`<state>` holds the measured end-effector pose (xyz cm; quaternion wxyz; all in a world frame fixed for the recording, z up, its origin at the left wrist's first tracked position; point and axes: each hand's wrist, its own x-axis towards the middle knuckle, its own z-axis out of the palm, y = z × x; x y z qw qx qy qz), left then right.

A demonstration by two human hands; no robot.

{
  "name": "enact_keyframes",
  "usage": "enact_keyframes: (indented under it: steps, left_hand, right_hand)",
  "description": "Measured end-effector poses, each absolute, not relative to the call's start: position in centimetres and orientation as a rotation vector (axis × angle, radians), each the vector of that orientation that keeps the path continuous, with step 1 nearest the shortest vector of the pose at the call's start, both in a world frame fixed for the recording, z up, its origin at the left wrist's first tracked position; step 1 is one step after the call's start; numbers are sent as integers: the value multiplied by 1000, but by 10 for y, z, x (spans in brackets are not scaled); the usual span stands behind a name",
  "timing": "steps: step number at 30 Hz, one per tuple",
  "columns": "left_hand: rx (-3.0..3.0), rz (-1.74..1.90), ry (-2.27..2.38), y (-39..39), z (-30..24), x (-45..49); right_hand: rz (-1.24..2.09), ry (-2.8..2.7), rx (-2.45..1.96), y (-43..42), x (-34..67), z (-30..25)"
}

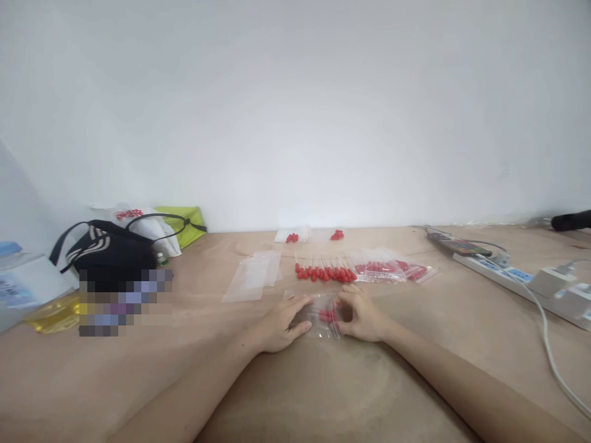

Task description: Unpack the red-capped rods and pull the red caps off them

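Forearms [429, 357] converge inward; right hand [364, 315] pinches clear bag [317, 323].

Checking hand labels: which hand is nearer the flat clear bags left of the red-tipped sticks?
Left. The left hand lies close, in front and to the right of the flat clear bags; the right hand is farther right.
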<state>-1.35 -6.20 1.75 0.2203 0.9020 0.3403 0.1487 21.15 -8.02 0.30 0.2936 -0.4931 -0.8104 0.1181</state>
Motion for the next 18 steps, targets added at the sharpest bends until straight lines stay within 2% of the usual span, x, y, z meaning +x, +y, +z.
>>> enact_keyframes:
  steps: [12, 18]
  left_hand:
    - [2521, 353, 945, -60, 17, -16]
    - [2547, 302, 945, -60, 20, -15]
  right_hand:
    - [468, -2099, -1285, -82, 214, 7]
    - [795, -2039, -1277, -84, 224, 10]
